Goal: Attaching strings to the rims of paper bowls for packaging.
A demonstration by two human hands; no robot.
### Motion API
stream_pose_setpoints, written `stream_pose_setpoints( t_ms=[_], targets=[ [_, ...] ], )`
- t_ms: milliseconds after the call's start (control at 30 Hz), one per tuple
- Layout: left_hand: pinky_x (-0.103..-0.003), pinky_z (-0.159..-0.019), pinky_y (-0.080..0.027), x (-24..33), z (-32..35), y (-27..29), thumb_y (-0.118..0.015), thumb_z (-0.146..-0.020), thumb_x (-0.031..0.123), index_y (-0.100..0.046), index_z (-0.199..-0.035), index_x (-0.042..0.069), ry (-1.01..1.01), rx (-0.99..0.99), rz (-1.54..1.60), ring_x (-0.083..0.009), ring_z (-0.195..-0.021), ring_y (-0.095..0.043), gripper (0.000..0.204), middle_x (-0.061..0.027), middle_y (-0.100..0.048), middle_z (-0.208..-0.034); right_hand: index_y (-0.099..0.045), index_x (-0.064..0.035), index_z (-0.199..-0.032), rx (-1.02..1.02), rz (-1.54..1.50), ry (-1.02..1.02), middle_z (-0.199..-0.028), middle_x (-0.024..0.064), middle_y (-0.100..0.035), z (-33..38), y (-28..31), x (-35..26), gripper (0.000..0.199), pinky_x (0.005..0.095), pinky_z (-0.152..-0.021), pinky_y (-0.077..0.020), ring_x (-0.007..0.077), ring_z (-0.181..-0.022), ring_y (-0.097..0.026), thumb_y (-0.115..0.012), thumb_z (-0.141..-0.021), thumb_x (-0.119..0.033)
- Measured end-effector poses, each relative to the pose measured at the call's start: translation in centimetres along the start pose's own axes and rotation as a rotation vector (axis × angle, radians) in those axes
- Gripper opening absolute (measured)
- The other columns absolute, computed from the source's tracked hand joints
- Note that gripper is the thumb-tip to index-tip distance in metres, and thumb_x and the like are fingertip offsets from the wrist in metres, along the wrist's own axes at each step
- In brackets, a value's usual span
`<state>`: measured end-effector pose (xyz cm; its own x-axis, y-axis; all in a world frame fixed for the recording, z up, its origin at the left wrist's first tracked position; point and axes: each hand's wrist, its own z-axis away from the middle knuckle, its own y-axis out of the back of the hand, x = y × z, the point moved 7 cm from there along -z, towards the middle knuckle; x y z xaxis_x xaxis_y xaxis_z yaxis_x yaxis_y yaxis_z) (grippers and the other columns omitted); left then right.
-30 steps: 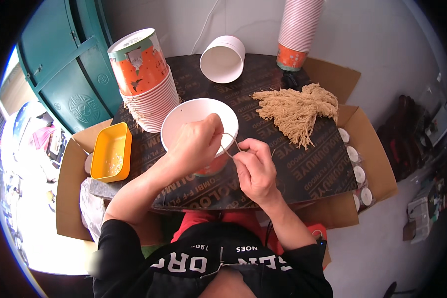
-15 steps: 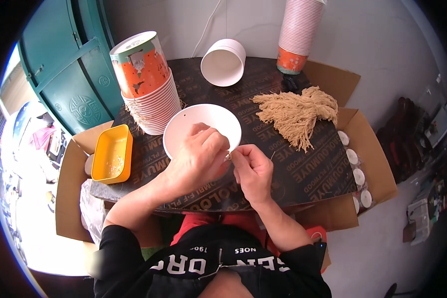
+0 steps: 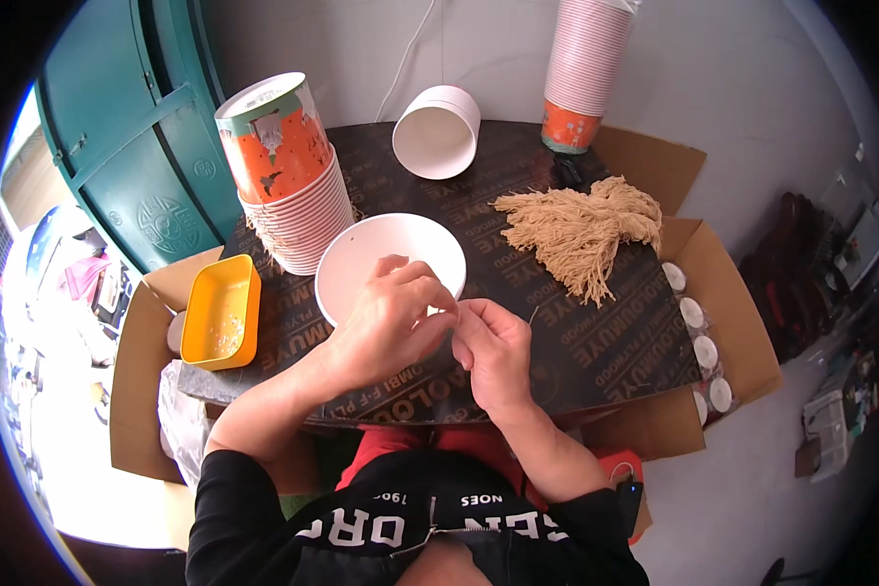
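The tub point(image 3: 389, 242) stood before you on the table point(image 3: 615, 366), with its open mouth up, and both your hands met at its near right rim. Your right hand point(image 3: 496, 352) was pinched nearly closed, with thumb and forefinger together, and it seemed to have hold of the cord point(image 3: 534, 313), whose thin end came out beside the knuckles. Your left hand point(image 3: 400, 311) was half curled over the mouth, its fingertips close against those of the right; I could not tell if they gripped anything. In the left stack point(image 3: 308, 220) some loose strands point(image 3: 356, 213) hung among the rims, so I judged those tubs already worked, while the right stack point(image 3: 586, 73) showed none. The bundle point(image 3: 586, 230) looked thick, so plenty of cord remained. On your tub, one dark dot, perhaps a hole, was visible at the far left rim with no cord in it, so this piece seemed to me unfinished. Your fingers hid the near rim and most of the cord, the left hand covered much of the tub's side, and the right stack's top was cut off by the picture edge.
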<state>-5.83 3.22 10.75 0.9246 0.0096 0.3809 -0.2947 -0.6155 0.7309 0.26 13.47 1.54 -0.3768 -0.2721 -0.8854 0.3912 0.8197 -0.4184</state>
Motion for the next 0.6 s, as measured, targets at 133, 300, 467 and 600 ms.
stream_pose_setpoints(
  t_ms=[133, 300, 467, 600],
  targets=[
    [-0.041, -0.091, -0.046, 0.35, -0.26, -0.06, -0.077, -0.077, 0.005, -0.069, -0.088, 0.004, -0.002, -0.042, -0.033, -0.0263, -0.088, -0.063, 0.014, -0.0084, -0.066, -0.085, -0.067, 0.0039, -0.093, 0.011, -0.053, -0.001, -0.065, -0.0013, -0.054, 0.03, 0.1, 0.01, 0.022, 0.0211, -0.048, -0.0312, 0.0047, -0.052, -0.043, -0.059, -0.1, -0.016],
    [-0.049, -0.103, -0.042, 0.17, -0.26, -0.4, -0.077, -0.075, 0.003, -0.068, -0.087, 0.005, -0.057, -0.026, -0.081, -0.0263, -0.089, -0.064, 0.015, -0.0091, -0.065, -0.085, -0.067, 0.0035, -0.093, 0.005, -0.005, -0.002, -0.064, -0.0018, -0.055, 0.31, 0.17, -0.02, 0.025, 0.0204, -0.047, -0.0306, 0.0037, -0.052, -0.043, -0.057, -0.102, -0.018],
    [-0.056, -0.104, -0.04, 0.58, -0.16, -0.37, -0.073, -0.078, 0.006, -0.065, -0.083, 0.006, -0.115, 0.041, -0.069, -0.0258, -0.084, -0.064, 0.01, -0.0056, -0.06, -0.079, -0.068, 0.0026, -0.094, -0.021, -0.016, 0.058, -0.062, -0.0026, -0.054, 0.44, -0.1, -0.59, 0.029, 0.0194, -0.047, -0.0303, 0.0026, -0.052, -0.044, -0.053, -0.104, -0.02],
    [-0.056, -0.104, -0.039, 0.76, -0.04, -0.05, -0.072, -0.078, 0.004, -0.064, -0.081, 0.006, -0.112, 0.069, -0.05, -0.0255, -0.084, -0.063, 0.009, -0.0054, -0.06, -0.079, -0.068, 0.003, -0.098, -0.055, 0.004, 0.047, -0.064, -0.0032, -0.054, 0.74, -0.1, -0.82, 0.027, 0.0192, -0.047, -0.0309, 0.0024, -0.053, -0.044, -0.053, -0.104, -0.019]
  ],
)
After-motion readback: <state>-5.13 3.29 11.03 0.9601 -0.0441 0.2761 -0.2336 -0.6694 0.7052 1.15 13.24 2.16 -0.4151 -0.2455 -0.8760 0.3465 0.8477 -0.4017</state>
